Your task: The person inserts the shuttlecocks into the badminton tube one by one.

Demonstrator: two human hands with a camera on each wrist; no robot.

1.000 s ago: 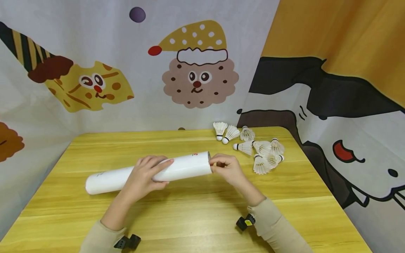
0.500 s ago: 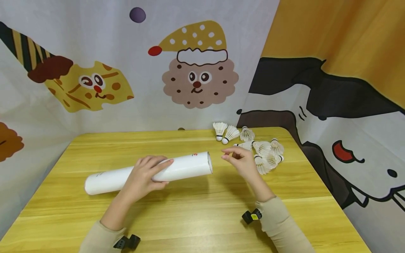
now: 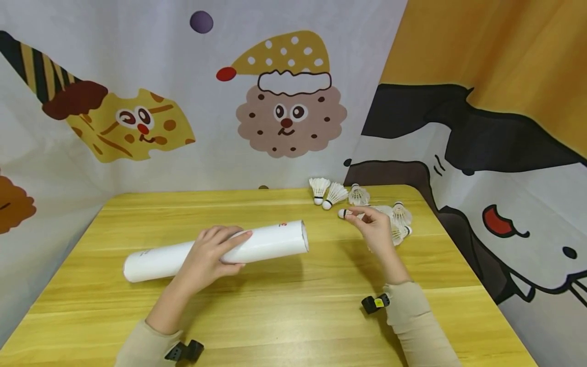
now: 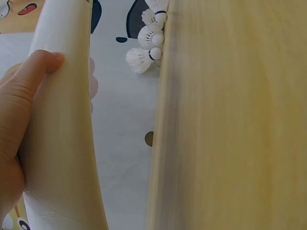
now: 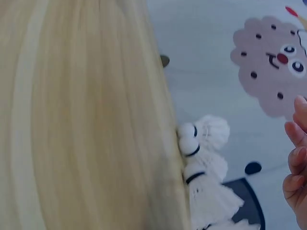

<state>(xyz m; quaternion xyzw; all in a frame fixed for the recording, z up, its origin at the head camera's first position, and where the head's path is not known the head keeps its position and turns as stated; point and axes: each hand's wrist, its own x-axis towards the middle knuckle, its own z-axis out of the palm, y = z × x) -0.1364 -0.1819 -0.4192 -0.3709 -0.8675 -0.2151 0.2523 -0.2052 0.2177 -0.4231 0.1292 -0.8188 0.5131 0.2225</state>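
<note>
Tube [image 3: 215, 250] (white, lying on table [image 3: 284, 306]): gripped by left hand [image 3: 206, 257]. Shuttlecock [image 3: 345, 213]: right hand [image 3: 376, 229] fingertips reach it; grasp cannot be told.

A yellow wooden desk [image 3: 275, 300] is enclosed by cloth backdrops printed with cartoons: a cookie face [image 3: 290, 120] in a dotted cap, cheese [image 3: 133, 127], an orange panel [image 3: 495, 56].

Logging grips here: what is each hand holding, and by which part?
The left hand grips the white tube around its middle. The right hand reaches a shuttlecock; an actual hold cannot be told.
</note>
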